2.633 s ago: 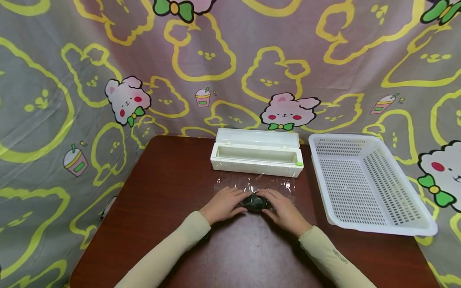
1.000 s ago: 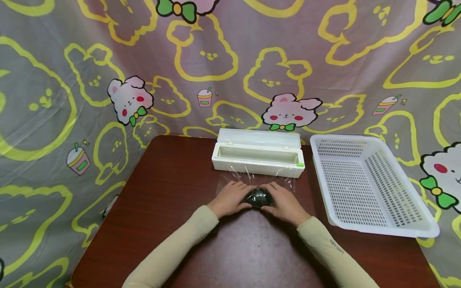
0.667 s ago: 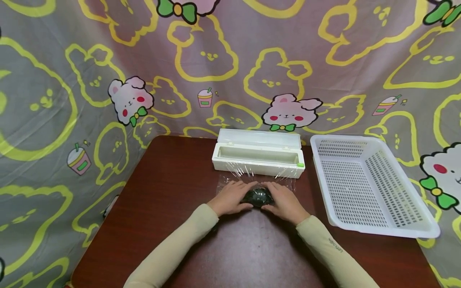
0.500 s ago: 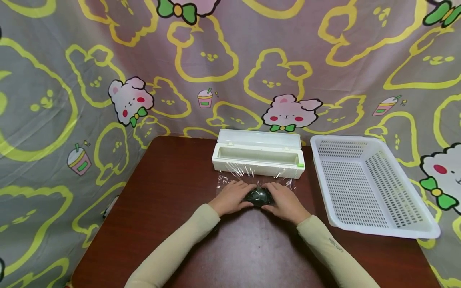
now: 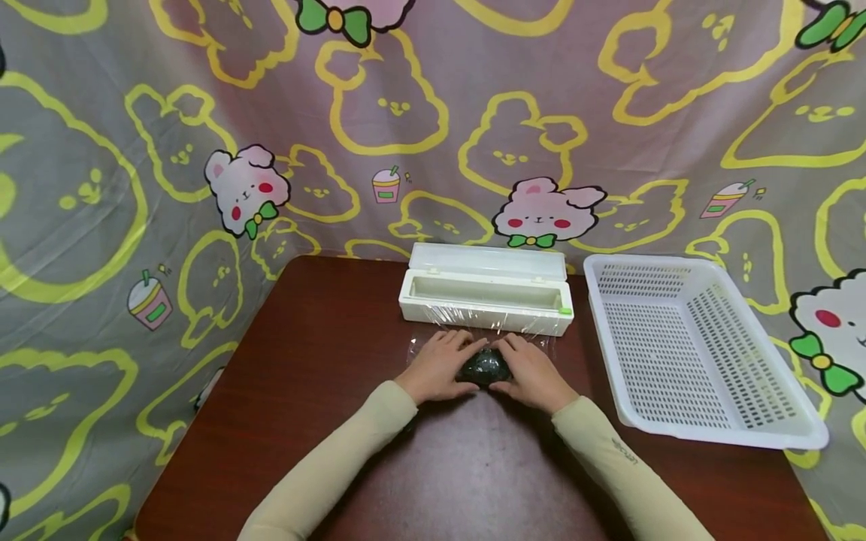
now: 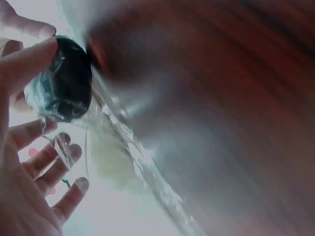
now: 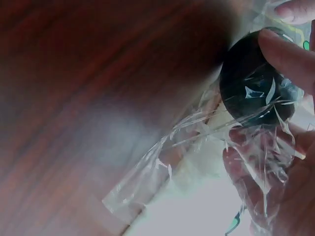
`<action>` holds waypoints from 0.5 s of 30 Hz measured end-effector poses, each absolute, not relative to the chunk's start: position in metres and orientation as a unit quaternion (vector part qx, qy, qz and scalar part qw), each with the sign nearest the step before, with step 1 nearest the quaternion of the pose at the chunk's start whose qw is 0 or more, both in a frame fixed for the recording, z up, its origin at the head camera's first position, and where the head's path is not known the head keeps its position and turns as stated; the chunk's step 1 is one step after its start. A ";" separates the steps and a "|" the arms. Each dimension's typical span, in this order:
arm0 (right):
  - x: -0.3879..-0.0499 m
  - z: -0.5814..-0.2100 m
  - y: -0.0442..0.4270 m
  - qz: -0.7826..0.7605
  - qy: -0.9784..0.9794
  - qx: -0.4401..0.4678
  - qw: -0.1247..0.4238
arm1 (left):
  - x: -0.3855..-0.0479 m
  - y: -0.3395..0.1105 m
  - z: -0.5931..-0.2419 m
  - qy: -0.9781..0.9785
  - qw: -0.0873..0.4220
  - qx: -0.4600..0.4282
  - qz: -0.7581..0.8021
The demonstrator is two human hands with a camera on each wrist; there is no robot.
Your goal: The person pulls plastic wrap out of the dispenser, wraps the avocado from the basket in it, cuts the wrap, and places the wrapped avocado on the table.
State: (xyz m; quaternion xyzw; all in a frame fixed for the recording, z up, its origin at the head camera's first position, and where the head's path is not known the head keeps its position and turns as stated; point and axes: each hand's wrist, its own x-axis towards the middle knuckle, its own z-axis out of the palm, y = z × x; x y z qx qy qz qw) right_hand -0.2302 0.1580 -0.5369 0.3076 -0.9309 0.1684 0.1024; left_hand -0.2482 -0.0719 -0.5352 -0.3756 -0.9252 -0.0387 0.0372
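A dark green-black rounded object (image 5: 485, 366), glossy under clear film, is held low over the table between both hands; its exact kind is unclear. My left hand (image 5: 441, 366) grips its left side, the thumb on the near face. From the right, my right hand (image 5: 533, 373) holds it likewise. Clear cling film (image 7: 162, 147) covers the object and lies creased around the fingers. The film stretches up to the front of a white cling film dispenser box (image 5: 485, 314), whose lid stands raised. In the left wrist view the dark object (image 6: 69, 81) sits against the thumb, other fingers spread below.
To the right, a white perforated plastic basket (image 5: 629, 413) stands on the brown wooden table (image 5: 325, 330). A patterned curtain (image 5: 419, 75) hangs behind and at the left of the table.
Both hands and the wrapped object have shifted slightly away from the body, toward the box. Fingers now reach farther over the film, which is gathered in shorter folds before the box.
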 end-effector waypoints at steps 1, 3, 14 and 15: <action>-0.231 -0.536 0.158 0.165 -0.931 0.308 0.101 | -0.248 -0.070 -0.535 -0.924 0.044 -0.377 -0.040; -0.233 -0.535 0.158 0.162 -0.931 0.310 0.099 | -0.249 -0.068 -0.534 -0.923 0.049 -0.379 -0.047; -0.237 -0.536 0.156 0.162 -0.940 0.285 0.096 | -0.253 -0.068 -0.537 -0.922 0.016 -0.379 -0.074; -0.238 -0.536 0.156 0.167 -0.938 0.286 0.100 | -0.253 -0.068 -0.537 -0.923 0.016 -0.378 -0.074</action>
